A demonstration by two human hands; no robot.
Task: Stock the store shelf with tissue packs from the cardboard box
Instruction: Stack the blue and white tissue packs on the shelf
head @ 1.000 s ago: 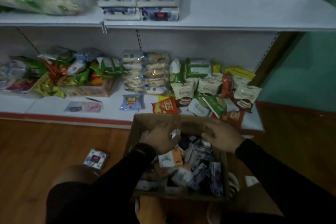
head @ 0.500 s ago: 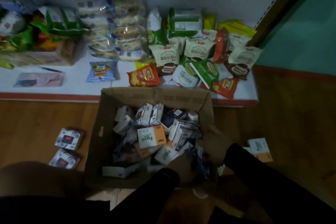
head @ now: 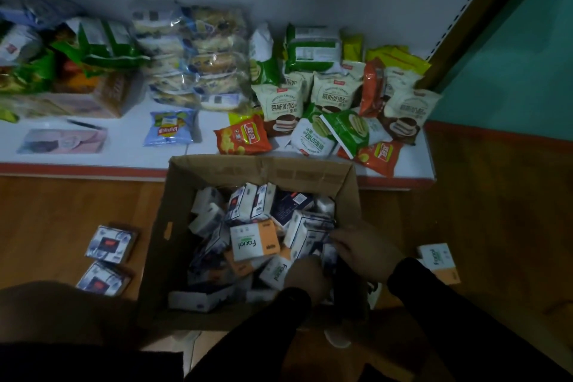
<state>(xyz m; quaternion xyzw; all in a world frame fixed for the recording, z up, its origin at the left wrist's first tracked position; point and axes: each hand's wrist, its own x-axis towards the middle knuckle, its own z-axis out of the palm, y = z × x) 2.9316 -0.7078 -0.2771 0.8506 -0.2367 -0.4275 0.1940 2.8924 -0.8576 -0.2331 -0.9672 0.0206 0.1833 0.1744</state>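
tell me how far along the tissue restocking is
Early. Done: nothing visible; the bottom shelf holds only snacks. In hand: both the left hand and right hand reach into the cardboard box. Left: the box's many packs, plus three on the floor.

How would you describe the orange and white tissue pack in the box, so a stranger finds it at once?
Start at the open cardboard box on the wooden floor before the shelf. Near its middle, on top of the heap, lies the orange and white pack. Around it are mostly blue-printed packs; only it shows the green word "Facial" face up.
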